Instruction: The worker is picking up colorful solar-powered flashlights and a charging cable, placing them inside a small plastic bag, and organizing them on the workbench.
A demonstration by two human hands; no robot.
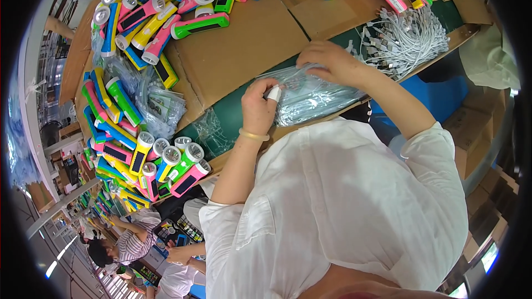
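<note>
A stack of clear plastic bags lies on the green tabletop right in front of my body. My left hand, with a white cover on one fingertip and a pale bangle at the wrist, is closed at the left end of the stack, pinching the film there. Over the stack's far edge my right hand curls its fingers and thumb around a bit of the clear film. How many bags the fingers hold is too fine to make out.
Solar flashlights in several colours pile up at the far side, with more flashlights at the left. White charging cables lie bundled at the right. Flat cardboard covers the table beyond my hands. Bagged parts sit left. Other people work lower left.
</note>
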